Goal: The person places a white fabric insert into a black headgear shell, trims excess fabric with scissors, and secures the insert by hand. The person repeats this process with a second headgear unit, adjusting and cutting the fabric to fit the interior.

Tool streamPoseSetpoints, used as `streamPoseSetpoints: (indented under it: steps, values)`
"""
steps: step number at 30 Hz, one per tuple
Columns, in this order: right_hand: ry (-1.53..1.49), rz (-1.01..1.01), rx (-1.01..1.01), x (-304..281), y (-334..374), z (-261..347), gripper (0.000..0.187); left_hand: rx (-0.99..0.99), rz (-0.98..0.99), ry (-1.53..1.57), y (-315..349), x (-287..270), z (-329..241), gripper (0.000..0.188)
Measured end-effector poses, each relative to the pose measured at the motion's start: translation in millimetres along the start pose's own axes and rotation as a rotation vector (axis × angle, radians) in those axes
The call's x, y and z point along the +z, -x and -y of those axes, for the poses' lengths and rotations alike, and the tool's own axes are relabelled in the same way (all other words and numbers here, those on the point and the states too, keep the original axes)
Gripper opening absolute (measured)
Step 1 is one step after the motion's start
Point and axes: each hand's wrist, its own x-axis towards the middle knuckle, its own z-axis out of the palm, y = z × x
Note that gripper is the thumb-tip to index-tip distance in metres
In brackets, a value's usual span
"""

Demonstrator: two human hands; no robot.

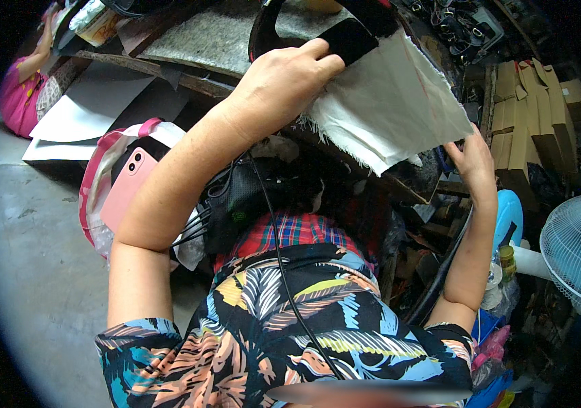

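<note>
A frayed piece of white cloth (pixel 399 102) hangs off the near edge of the workbench in front of me. A curved black piece of material (pixel 348 42), with a little red at its far end, lies against the cloth's upper left part. My left hand (pixel 287 78) is closed, thumb and finger pinching the near end of the black piece. My right hand (pixel 472 160) is closed on the cloth's right corner; its fingertips are partly hidden behind the cloth.
The workbench (pixel 202 44) has a worn grey top. Beside my left arm, a pink phone (pixel 127 187) rests in a pink-rimmed bag (pixel 90 183). Cardboard boxes (pixel 532 115) and a fan (pixel 569 251) stand at right. Another person (pixel 22 102) is at far left.
</note>
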Motion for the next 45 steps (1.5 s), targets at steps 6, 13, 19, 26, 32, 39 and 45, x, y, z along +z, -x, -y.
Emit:
streamPoseSetpoints:
  steps: [6, 13, 19, 26, 32, 39, 45]
  values:
    - [0.105, 0.235, 0.288, 5.6, 19.8, -22.4, 0.038, 0.045, 0.073, -0.050, -8.1, 0.9, 6.3, 0.011]
    - [-0.807, -0.225, 0.208, -34.1, 34.4, -20.7, 0.018, -0.076, -0.049, 0.051, -8.1, 13.4, 19.5, 0.011]
    - [-0.185, -0.123, -0.255, -59.3, 38.1, 51.8, 0.038, -0.075, -0.045, -0.004, -10.6, 13.8, 14.5, 0.012]
    - [0.203, -0.158, -0.346, -24.2, 14.7, 89.6, 0.036, -0.032, -0.059, -0.037, -13.9, 13.0, 10.1, 0.016]
    - [0.138, -0.123, -0.480, -18.0, 18.1, 82.8, 0.028, -0.093, -0.074, 0.004, -13.7, 16.3, 9.5, 0.010]
    - [-0.333, -0.278, 0.096, -35.4, 15.1, 24.5, 0.025, -0.093, -0.097, 0.263, -3.3, 3.5, 16.0, 0.021]
    - [0.283, 0.005, 0.110, -8.1, -1.1, -17.7, 0.031, -0.198, 0.004, 0.322, -0.7, -6.8, 17.9, 0.036]
